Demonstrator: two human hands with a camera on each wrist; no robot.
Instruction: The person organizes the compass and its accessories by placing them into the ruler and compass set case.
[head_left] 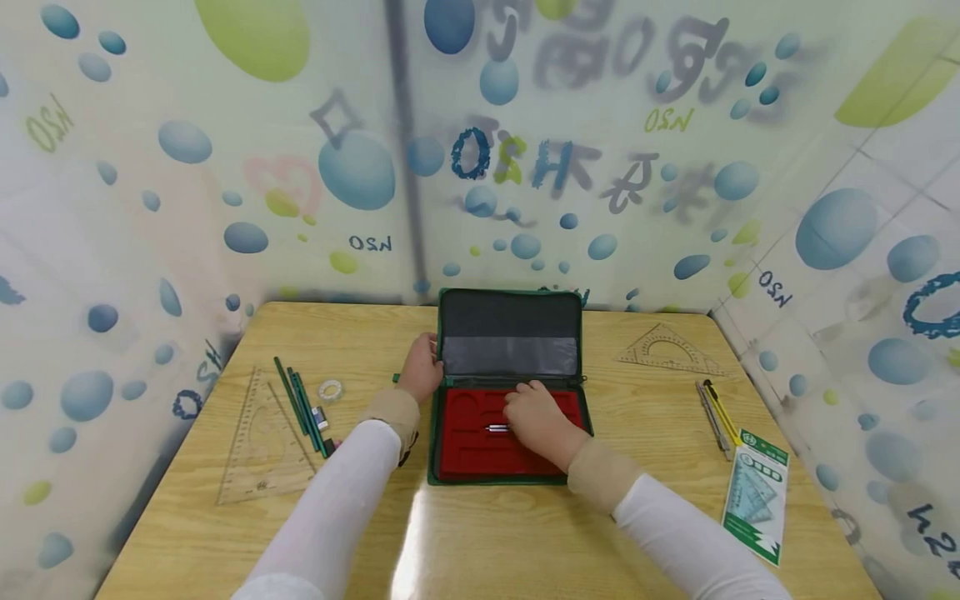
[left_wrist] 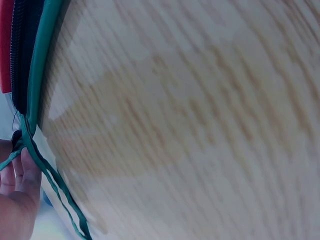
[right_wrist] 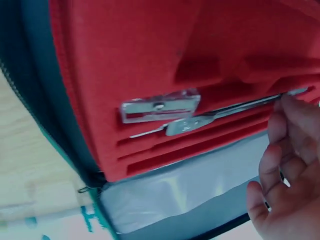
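A green zippered case (head_left: pixel 510 482) lies unfolded on the table, its black lid (head_left: pixel 510 312) leaning back. My left hand (head_left: pixel 422 367) holds the lid's left edge near the hinge; in the left wrist view its fingers (left_wrist: pixel 31 172) are by the green edging and strap (left_wrist: pixel 55 172). Over the red moulded tray (head_left: pixel 472 458), my right hand (head_left: pixel 543 423) pinches one end of a metal compass (right_wrist: pixel 220 115), lying along a slot. Its needle end points away from the hand. A clear sharpener (right_wrist: pixel 160 107) sits in the tray beside the compass. My palm hides part of the tray.
To the left lie a clear set square (head_left: pixel 258 450), green pencils (head_left: pixel 300 408), a white ring-shaped item (head_left: pixel 330 390) and an eraser (head_left: pixel 320 418). On the right are another set square (head_left: pixel 667 352), a yellow cutter (head_left: pixel 720 410), a slim grey tool (head_left: pixel 711 417) and a green-white packet (head_left: pixel 757 496).
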